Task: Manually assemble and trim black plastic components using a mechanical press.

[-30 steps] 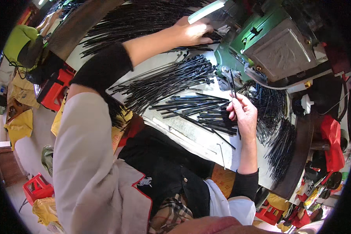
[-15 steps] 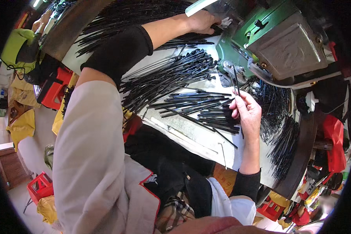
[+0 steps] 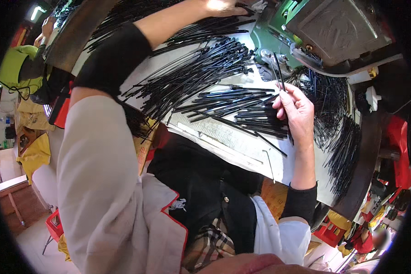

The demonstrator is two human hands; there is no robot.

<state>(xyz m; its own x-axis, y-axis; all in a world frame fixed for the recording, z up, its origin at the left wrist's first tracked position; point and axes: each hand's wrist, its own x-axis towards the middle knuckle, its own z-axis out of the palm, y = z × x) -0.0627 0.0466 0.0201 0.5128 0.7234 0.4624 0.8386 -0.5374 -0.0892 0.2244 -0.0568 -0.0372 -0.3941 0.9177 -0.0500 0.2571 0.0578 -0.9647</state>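
Note:
My right hand (image 3: 297, 107) is closed in a pinch on thin black rods (image 3: 279, 71). Their upper ends point at the metal fitting (image 3: 271, 57) on the green machine (image 3: 260, 40). Up at the top edge, my left hand (image 3: 223, 8) is at the far heap of black rods (image 3: 182, 36), partly cut off and washed out by bright light. Its fingers look curled, with something dark at the tips that I cannot make out. Between my arms lie a fanned pile of knobbed black rods (image 3: 196, 75) and, nearer, a small stack of straight black rods (image 3: 233, 102).
More black rods (image 3: 342, 150) form a heap right of my right hand. The machine's grey cover (image 3: 335, 32) and a curved metal bar (image 3: 351, 64) overhang the right side. A bent thin rod (image 3: 270, 164) lies near the table's front edge. Another person's hand (image 3: 48, 26) shows far left.
The view has shifted, so the table sits higher in it. My left hand has moved left and toward the top edge. My right hand still pinches the rods near the fitting.

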